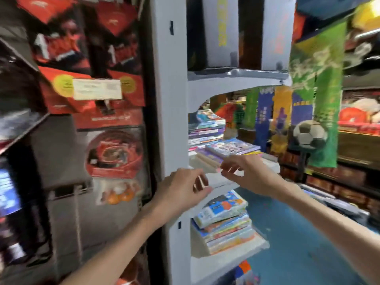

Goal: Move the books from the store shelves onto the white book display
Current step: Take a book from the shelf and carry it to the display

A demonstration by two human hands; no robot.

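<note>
The white book display (171, 120) stands in front of me with several tiers. A stack of purple-covered books (230, 150) lies on its middle shelf, with a taller stack (205, 128) behind it. Another pile of colourful books (224, 220) fills the lower shelf. My left hand (183, 187) hovers at the front edge of the middle shelf, fingers loosely curled, holding nothing I can make out. My right hand (244, 171) hangs just in front of the purple stack with its fingers spread and empty. The picture is blurred.
A dark rack of red packages (61, 89) and table-tennis sets fills the left. Tall white boxes (220, 31) stand on the display's top shelf. A soccer ball (309, 133), a green banner (320, 79) and wooden shelves are at the right, above a blue floor (287, 227).
</note>
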